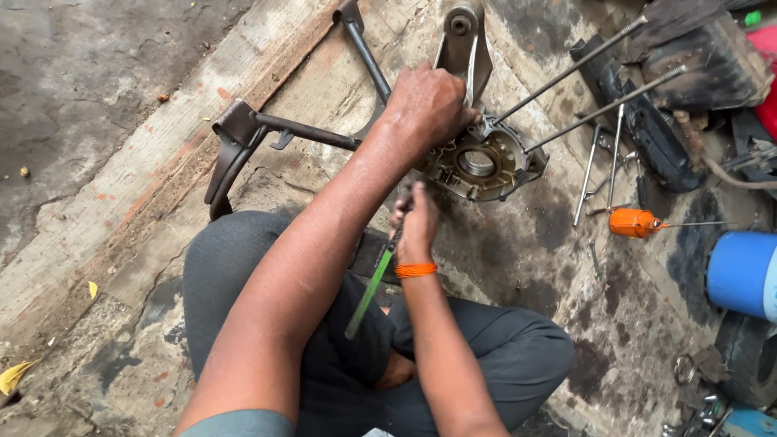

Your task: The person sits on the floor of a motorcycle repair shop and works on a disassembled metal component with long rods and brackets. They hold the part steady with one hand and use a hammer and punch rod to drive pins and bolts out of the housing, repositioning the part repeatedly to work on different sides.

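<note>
The person squatted over the oily concrete floor [105,154], knees filling the lower middle of the frame; the left arm ran long and straight from the bottom left up toward the centre top, and the left hand [427,103] came down palm-first, fingers curled and clamped on the upper rim of the round engine casing [484,164]; that casing sat just right of centre in the upper half, its bearing hole facing up, two long studs [603,109] slanting out of it toward the upper right. The right forearm rose from the bottom centre, an orange band [415,270] on the wrist; the right hand [416,228] was closed in a fist around a green-handled tool [370,293], the handle trailing down and left across the lap, the working tip hidden behind the left forearm, so it probably reached the casing's near edge, though I could not tell. A black tubular frame [267,129] lay in the upper left, touching the casing's far side; an orange-handled screwdriver [635,222] rested on the floor at right, near loose metal rods [599,166]; a blue drum [740,273] stood at the right edge.
</note>
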